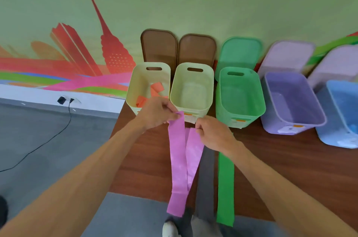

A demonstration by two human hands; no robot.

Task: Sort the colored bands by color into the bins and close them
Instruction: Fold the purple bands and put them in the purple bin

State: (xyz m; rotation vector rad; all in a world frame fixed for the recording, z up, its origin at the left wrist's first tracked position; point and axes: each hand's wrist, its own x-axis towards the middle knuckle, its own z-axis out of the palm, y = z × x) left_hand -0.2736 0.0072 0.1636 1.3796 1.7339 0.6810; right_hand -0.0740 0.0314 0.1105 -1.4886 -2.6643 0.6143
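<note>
The left hand (157, 112) pinches one end of a pink band (177, 159) between thumb and fingers, just in front of the two cream bins. The right hand (215, 133) pinches the other end of the same band, a little lower and to the right. The two hands are near each other but do not touch. Between them the pink band hangs down in a long loop over the wooden table (143, 159), and its fold reaches past the near edge of the table.

A green band (225, 188) lies flat and straight on the table, to the right of the pink one, and its near end hangs over the edge. Between the two there is a grey strip (207, 169); I cannot tell if it is a band.

Five open bins stand in a row at the far side of the table. The left cream bin (141, 79) holds orange bands (157, 89). Next to it stand the second cream bin (191, 83), the green bin (240, 101), the purple bin (290, 101) and the blue bin (339, 101), which is partly cut by the picture edge. Behind them the lids lean upright on the wall: two brown lids (158, 46), a green lid (240, 50) and two lilac lids (288, 54).

On the grey floor at the left a black cable (48, 140) runs from a plug at the base of the wall.
</note>
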